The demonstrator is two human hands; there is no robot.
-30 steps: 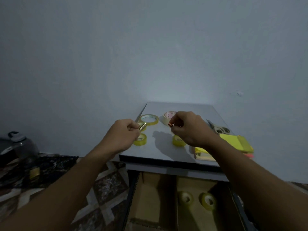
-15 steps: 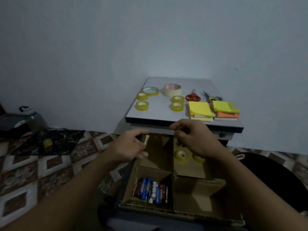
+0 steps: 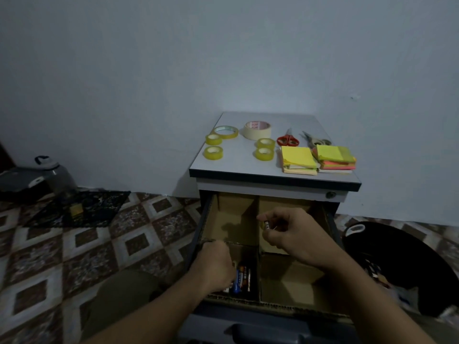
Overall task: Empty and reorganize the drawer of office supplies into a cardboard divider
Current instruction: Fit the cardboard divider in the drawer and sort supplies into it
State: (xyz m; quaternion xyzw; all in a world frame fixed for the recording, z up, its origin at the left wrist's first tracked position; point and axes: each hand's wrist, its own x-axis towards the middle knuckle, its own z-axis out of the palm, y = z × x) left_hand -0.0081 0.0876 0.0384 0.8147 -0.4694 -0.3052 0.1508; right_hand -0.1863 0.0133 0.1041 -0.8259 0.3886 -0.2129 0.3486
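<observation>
An open drawer (image 3: 198,234) is seen below the bench (image 3: 238,162). It is lined with a brown cardboard divider (image 3: 233,219), whose corrugated walls cross to form four compartments.

The left hand (image 3: 216,264) is lowered into the front left compartment, back upward and fingers curled down out of sight. Whether anything is gripped there cannot be told. The right hand (image 3: 293,234) is held over the back right compartment, with a small battery (image 3: 266,224) pinched between thumb and forefinger.

On the bench, two stacks of sticky notes (image 3: 298,160) are set side by side at the right, one topped yellow and the other green over pink and orange. A wide cream tape roll (image 3: 257,130) is placed near the back. A thin ring of tape and four small yellow rolls (image 3: 213,153) are spread around it. Red scissors (image 3: 287,139) and a grey pair (image 3: 315,139) are laid behind the notes.

Batteries (image 3: 242,279) are packed side by side in the front left compartment, just beside the left hand.
</observation>
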